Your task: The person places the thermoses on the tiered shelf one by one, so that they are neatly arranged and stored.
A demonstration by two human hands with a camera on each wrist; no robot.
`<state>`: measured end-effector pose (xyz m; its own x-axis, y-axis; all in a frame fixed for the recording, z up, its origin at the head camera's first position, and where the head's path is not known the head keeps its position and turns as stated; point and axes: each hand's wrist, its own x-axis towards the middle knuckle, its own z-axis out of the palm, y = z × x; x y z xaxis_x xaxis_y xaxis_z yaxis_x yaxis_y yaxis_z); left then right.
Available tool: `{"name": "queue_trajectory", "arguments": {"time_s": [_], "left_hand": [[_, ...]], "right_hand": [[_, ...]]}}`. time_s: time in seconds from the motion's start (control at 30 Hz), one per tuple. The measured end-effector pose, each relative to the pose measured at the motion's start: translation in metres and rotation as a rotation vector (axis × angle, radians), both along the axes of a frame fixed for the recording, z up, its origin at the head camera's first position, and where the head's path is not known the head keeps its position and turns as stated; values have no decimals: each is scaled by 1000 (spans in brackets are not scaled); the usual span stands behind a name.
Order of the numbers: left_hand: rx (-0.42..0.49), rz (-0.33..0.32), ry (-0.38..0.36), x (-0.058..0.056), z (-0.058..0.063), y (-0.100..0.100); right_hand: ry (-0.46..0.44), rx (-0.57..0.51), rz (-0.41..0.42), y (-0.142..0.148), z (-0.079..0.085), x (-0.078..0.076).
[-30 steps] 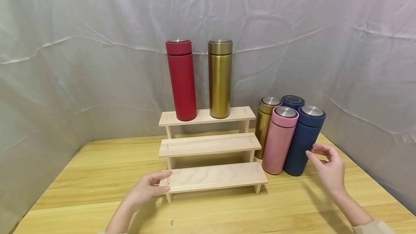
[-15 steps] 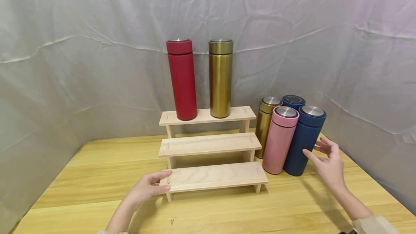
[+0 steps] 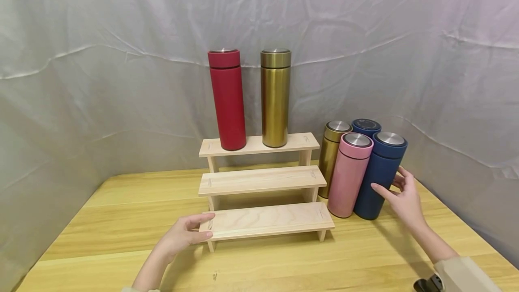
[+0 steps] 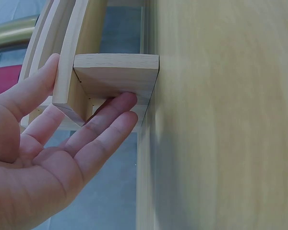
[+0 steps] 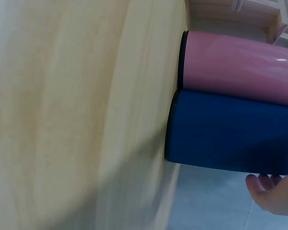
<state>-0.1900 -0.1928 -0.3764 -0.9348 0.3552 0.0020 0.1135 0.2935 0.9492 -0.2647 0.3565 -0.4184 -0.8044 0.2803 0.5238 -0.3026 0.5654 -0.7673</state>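
Now: left hand (image 3: 176,238) on wooden stand (image 3: 261,180), right hand (image 3: 407,204) at blue bottle (image 3: 378,168)

Head view: left thumb and fingers pinch the lowest shelf's (image 3: 267,221) left end, beside scribbled marks (image 3: 210,225). The blue bottle stands on the table (image 3: 263,265), just beside a pink bottle (image 3: 350,179); the rear blue bottle's (image 3: 366,125) lid carries marks too small to read. Left wrist view: the shelf board lies between thumb and fingers. Right wrist view: fingertips sit just beside the blue bottle; whether they clasp it, I cannot tell.
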Motion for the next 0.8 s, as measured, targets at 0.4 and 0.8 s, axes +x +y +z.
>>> {"name": "queue_trajectory", "arguments": {"time_s": [0.4, 0.8], "left_hand": [[-1, 4, 0, 0, 0, 0], [-1, -5, 7, 0, 0, 0]], "right_hand": [[-123, 16, 56, -26, 32, 16], [-132, 25, 1, -34, 48, 27]]}}
